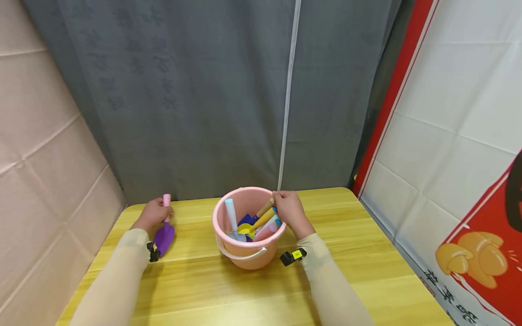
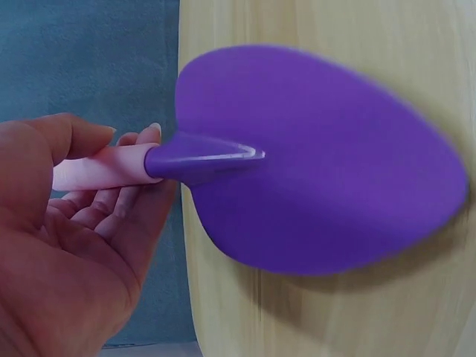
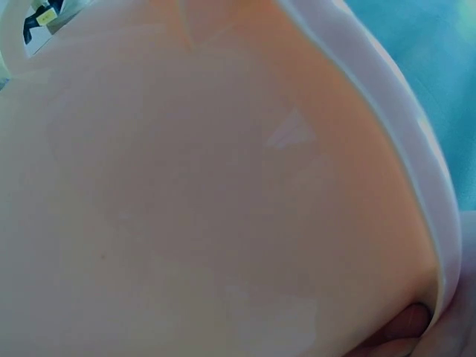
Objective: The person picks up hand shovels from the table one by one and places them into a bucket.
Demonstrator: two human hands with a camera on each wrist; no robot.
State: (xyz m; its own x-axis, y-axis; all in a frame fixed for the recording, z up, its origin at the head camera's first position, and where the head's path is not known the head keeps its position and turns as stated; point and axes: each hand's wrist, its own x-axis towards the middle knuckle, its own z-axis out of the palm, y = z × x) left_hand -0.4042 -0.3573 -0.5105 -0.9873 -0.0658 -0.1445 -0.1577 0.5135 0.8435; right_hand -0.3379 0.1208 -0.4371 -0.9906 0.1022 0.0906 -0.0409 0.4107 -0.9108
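My left hand grips the pink handle of a purple toy shovel at the table's far left. In the left wrist view, thumb and fingers wrap that handle, and the broad purple blade casts a shadow on the tabletop. A pink bucket stands mid-table, and my right hand holds its far right rim. The right wrist view is mostly the bucket's wall, with a finger tucked under the rim. Inside are a yellow shovel, a pale blue handle and several other toy tools, partly overlapping.
A white carrying handle hangs down the bucket's front. The wooden table ends at a grey curtain behind. A pink-beige cloth borders the left, and a white and red printed sheet the right.
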